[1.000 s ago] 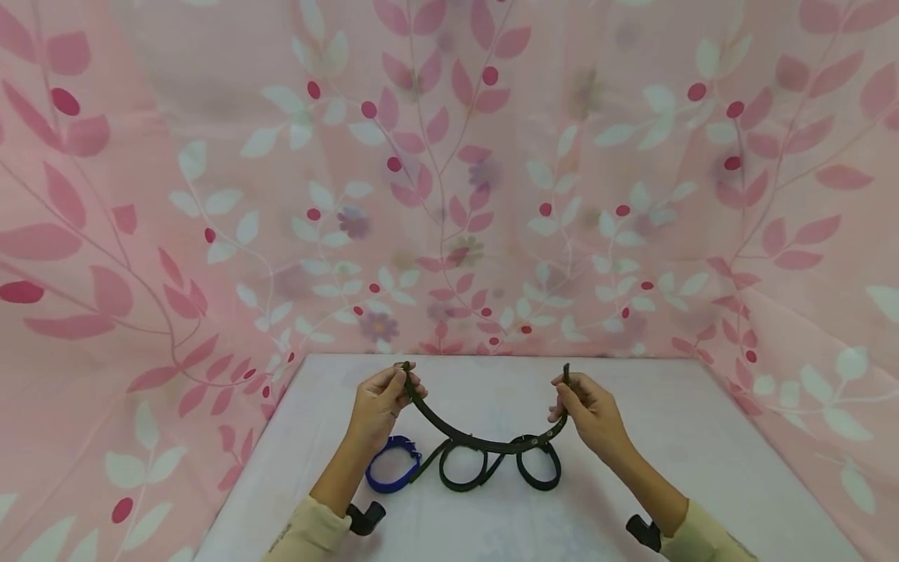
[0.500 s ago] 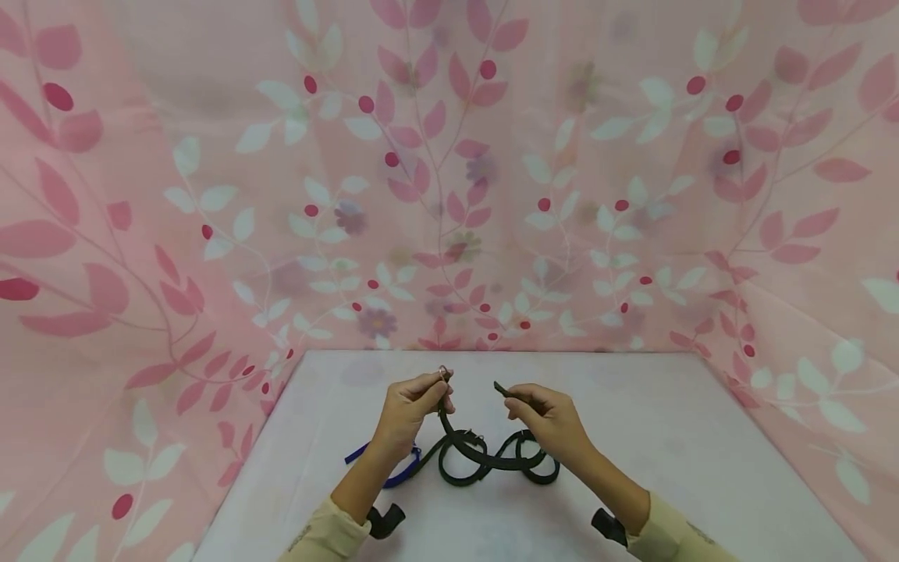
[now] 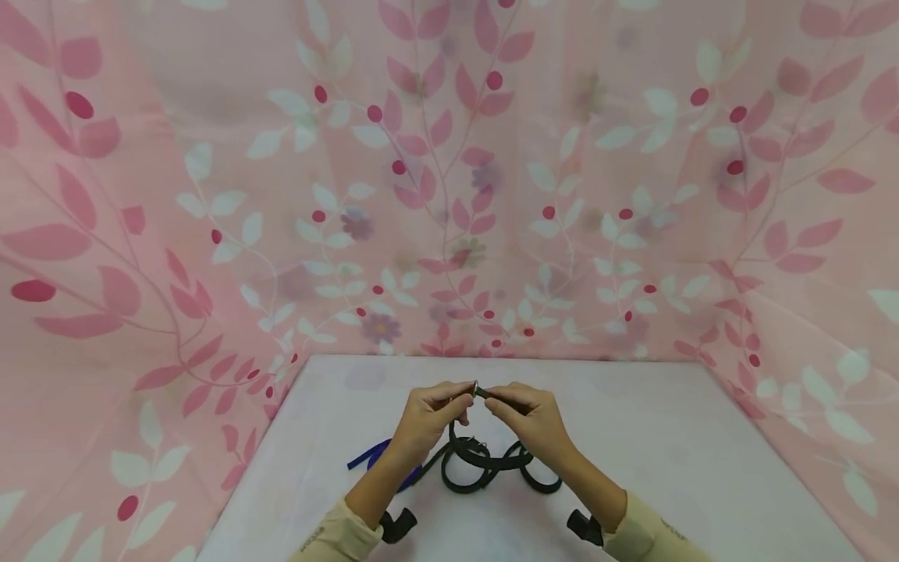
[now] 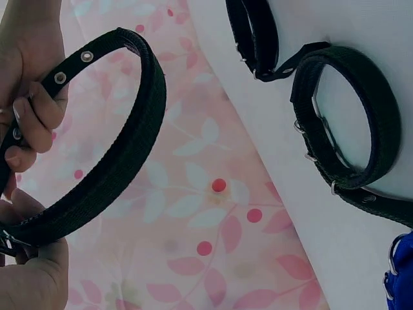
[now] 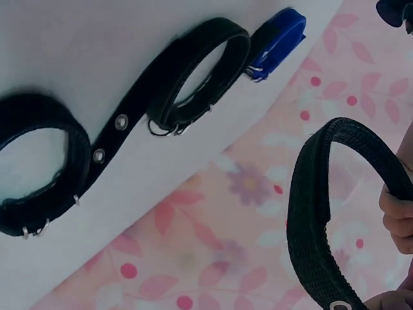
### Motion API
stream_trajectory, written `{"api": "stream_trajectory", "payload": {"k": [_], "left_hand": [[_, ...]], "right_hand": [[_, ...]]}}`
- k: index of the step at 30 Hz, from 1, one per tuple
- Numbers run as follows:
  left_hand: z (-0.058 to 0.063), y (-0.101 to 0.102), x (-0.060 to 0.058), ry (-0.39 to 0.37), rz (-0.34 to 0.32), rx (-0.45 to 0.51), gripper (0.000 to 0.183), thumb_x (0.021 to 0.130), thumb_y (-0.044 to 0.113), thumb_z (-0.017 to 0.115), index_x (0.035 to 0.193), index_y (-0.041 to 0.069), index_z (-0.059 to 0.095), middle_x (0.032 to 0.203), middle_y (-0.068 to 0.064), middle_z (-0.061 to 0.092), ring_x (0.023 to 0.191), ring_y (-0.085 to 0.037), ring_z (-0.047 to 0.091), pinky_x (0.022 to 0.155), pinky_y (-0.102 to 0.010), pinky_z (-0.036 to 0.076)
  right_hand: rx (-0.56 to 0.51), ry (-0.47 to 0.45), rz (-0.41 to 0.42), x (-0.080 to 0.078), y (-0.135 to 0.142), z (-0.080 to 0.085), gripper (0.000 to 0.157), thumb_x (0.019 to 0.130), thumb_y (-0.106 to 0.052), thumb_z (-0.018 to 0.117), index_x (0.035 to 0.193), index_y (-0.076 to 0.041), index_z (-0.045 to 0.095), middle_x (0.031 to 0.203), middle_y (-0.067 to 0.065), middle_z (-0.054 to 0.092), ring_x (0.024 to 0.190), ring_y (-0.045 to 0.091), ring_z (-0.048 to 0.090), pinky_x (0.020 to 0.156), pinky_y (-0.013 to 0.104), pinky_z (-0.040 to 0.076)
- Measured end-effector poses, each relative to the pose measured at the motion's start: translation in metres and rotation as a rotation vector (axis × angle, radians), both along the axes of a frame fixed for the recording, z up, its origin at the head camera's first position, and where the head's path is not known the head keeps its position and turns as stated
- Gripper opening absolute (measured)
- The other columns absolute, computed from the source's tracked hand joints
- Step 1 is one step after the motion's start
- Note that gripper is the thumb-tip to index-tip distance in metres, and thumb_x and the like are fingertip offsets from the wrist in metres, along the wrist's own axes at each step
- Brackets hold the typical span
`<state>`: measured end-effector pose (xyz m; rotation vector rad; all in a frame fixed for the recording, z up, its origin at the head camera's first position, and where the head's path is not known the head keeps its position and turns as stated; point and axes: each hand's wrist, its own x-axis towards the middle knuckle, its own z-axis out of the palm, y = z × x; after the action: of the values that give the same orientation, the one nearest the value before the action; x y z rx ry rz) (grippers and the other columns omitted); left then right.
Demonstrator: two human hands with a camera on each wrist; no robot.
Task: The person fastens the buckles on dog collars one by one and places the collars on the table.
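Observation:
A dark green dog collar [image 3: 492, 463] hangs in a loop between both hands, above the table. My left hand [image 3: 421, 421] pinches its buckle end, and a metal buckle [image 3: 476, 388] glints at the fingertips. The tip end with eyelets is pinched by my right hand [image 3: 531, 414]; the two ends meet at the buckle. Whether the tip is through the buckle cannot be told. In the left wrist view, the collar's loop [image 4: 139, 142] bulges away from the fingers. Seen from the right wrist, the loop [image 5: 306, 213] shows its woven outer face.
Two more dark collars [image 3: 463, 489] [image 3: 542, 487] lie coiled on the white table [image 3: 702, 468] below the hands. A blue collar [image 3: 358, 457] lies left of them, partly behind the left forearm. Pink leaf-patterned cloth [image 3: 449, 234] stands around the table.
Both hands have come together from wide apart, bending the stretched collar into a loop. Its tip end has reached the buckle. The collars on the table stay in place.

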<state>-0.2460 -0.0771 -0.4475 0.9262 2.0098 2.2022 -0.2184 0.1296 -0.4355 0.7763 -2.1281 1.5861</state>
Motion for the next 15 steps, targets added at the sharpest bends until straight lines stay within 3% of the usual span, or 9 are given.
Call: {"api": "stream_trajectory", "payload": {"k": [4, 8, 12, 15], "left_hand": [[0.001, 0.003, 0.005, 0.015, -0.016, -0.039, 0.029, 0.096, 0.013, 0.065, 0.119, -0.003, 0.069, 0.091, -0.003, 0.064, 0.075, -0.012, 0.061, 0.072, -0.027, 0.058], [0.003, 0.006, 0.007, -0.026, 0.008, -0.015, 0.029, 0.092, 0.013, 0.070, 0.116, -0.003, 0.071, 0.102, -0.007, 0.066, 0.088, -0.014, 0.061, 0.071, -0.029, 0.059], [0.005, 0.011, 0.012, -0.153, 0.016, 0.040, 0.033, 0.092, 0.013, 0.071, 0.120, -0.004, 0.068, 0.107, -0.002, 0.069, 0.094, -0.015, 0.063, 0.074, -0.028, 0.059], [0.005, 0.013, 0.017, -0.242, 0.002, 0.086, 0.038, 0.094, 0.013, 0.067, 0.128, -0.005, 0.062, 0.108, 0.004, 0.070, 0.091, -0.012, 0.065, 0.075, -0.026, 0.058]], "right_hand": [[-0.026, -0.025, 0.025, -0.004, 0.000, -0.008, 0.017, 0.091, -0.004, 0.069, 0.106, -0.002, 0.075, 0.090, 0.009, 0.073, 0.076, 0.003, 0.060, 0.063, 0.020, 0.054], [-0.043, -0.058, 0.044, -0.006, -0.002, -0.011, 0.016, 0.092, -0.007, 0.068, 0.107, -0.003, 0.074, 0.093, 0.012, 0.074, 0.080, 0.006, 0.066, 0.073, 0.023, 0.058], [-0.060, -0.111, 0.087, -0.007, -0.006, -0.013, 0.020, 0.095, -0.007, 0.065, 0.113, -0.001, 0.070, 0.096, 0.015, 0.073, 0.082, 0.007, 0.067, 0.077, 0.023, 0.058], [-0.071, -0.155, 0.130, -0.007, -0.008, -0.013, 0.025, 0.096, -0.007, 0.063, 0.120, 0.000, 0.067, 0.101, 0.009, 0.074, 0.086, 0.006, 0.067, 0.081, 0.023, 0.058]]}}
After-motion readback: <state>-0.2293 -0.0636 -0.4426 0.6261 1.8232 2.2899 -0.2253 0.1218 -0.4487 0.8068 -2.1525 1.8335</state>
